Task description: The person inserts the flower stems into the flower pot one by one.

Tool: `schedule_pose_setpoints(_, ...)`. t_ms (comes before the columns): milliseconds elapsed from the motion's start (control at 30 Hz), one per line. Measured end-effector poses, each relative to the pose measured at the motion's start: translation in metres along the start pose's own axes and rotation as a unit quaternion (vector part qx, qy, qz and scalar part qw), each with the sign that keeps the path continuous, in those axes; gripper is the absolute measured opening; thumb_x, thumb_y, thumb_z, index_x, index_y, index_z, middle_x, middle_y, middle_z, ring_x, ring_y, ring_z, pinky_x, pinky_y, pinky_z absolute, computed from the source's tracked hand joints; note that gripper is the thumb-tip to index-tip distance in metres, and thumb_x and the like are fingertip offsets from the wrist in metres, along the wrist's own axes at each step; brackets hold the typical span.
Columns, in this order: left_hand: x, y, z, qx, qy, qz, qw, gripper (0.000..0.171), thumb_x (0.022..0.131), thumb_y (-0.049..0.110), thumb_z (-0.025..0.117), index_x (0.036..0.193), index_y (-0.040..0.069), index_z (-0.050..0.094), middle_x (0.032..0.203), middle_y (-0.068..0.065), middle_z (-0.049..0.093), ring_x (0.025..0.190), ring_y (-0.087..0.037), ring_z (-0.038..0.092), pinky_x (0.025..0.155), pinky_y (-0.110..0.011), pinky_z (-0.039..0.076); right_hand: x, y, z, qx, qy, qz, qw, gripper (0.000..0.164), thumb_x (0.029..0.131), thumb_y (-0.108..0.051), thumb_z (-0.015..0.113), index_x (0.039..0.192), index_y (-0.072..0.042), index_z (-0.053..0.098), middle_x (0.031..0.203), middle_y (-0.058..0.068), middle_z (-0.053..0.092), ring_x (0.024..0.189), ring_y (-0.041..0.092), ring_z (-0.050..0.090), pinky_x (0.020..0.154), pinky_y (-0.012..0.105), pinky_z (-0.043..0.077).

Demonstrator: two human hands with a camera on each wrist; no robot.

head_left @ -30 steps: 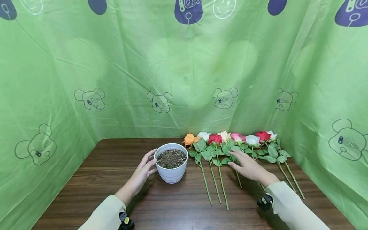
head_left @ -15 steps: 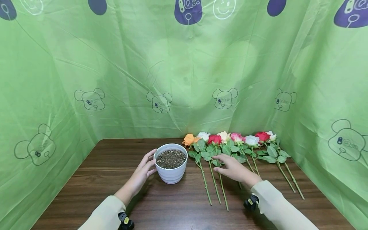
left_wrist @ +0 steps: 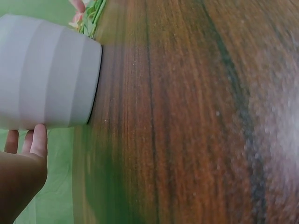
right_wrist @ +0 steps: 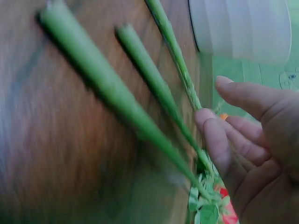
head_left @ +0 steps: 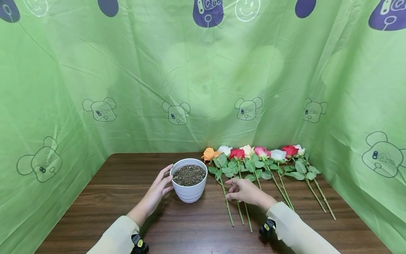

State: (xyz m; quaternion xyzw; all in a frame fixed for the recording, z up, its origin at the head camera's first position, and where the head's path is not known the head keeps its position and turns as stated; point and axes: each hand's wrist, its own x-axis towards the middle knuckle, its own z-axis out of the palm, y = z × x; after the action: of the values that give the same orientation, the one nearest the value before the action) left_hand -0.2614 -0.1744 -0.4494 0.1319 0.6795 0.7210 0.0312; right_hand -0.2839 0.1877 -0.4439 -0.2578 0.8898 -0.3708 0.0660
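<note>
A white ribbed flowerpot [head_left: 189, 194] holds dark soil [head_left: 189, 175]. My left hand [head_left: 154, 193] rests its fingertips on the pot's left side, fingers nearly straight; the left wrist view shows fingertips [left_wrist: 40, 135] at the pot wall. My right hand [head_left: 248, 192] is above the stems of the leftmost roses, holding nothing. In the right wrist view, its thumb stands apart from its bent fingers [right_wrist: 217, 140], which are right at the leftmost green stem [right_wrist: 175, 49]. That stem leads to an orange rose [head_left: 209, 154]. Beside it lie a white rose [head_left: 225, 150] and a red rose [head_left: 237, 153].
Farther right, several more roses lie in a row, among them a pink rose [head_left: 261, 152] and another red rose [head_left: 290, 151], stems toward me. Everything stands on a brown wooden table [head_left: 120, 176]. A green printed curtain [head_left: 203, 77] closes off the back and both sides.
My right hand has moved left and slightly nearer to me, from over the middle roses to the leftmost stems, with its fingers bending more. The left hand and the pot stay put.
</note>
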Motion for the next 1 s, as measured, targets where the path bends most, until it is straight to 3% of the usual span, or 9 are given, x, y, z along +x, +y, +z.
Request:
schedule_pose_setpoints(200,0.000,0.002,0.001,0.003,0.004,-0.003,1.0000,0.051,0.107,0.024,0.045,0.156,0.019,0.030,0.153,-0.019,0.028,0.138,-0.033,0.035,0.113,-0.053,0.032,-0.001,-0.006,0.011,0.034,-0.010,0.038,0.999,0.052,0.086,-0.013,0.080,0.129,0.008,0.058,0.075,-0.001,0.068,0.059,0.020,0.064,0.048,0.031,0.056)
schedule_pose_setpoints(467,0.001,0.005,0.002,0.014,0.018,-0.012,0.9997,0.053,0.106,0.020,0.044,0.156,0.014,0.029,0.152,-0.018,0.030,0.134,-0.034,0.039,0.112,-0.051,0.035,0.004,-0.009,0.022,0.022,0.010,0.072,0.997,0.057,0.085,-0.012,0.081,0.131,0.011,0.056,0.069,-0.001,0.066,0.053,0.017,0.062,0.047,0.030,0.055)
schedule_pose_setpoints(767,0.002,0.008,0.003,0.017,0.019,-0.018,0.9995,0.052,0.107,0.026,0.045,0.155,0.014,0.029,0.151,-0.019,0.030,0.137,-0.036,0.037,0.113,-0.052,0.035,0.010,-0.011,0.026,0.049,0.025,0.109,0.992,0.049,0.084,-0.001,0.075,0.127,0.013,0.057,0.067,0.003,0.067,0.056,0.018,0.065,0.049,0.030,0.057)
schedule_pose_setpoints(1000,0.002,0.006,0.001,0.011,0.011,-0.014,0.9998,0.055,0.107,0.028,0.045,0.156,0.011,0.027,0.152,-0.019,0.029,0.138,-0.036,0.037,0.113,-0.052,0.033,0.011,-0.014,0.024,0.049,0.026,0.136,0.989,0.040,0.081,-0.006,0.071,0.117,0.010,0.065,0.064,0.005,0.066,0.053,0.019,0.065,0.051,0.032,0.058)
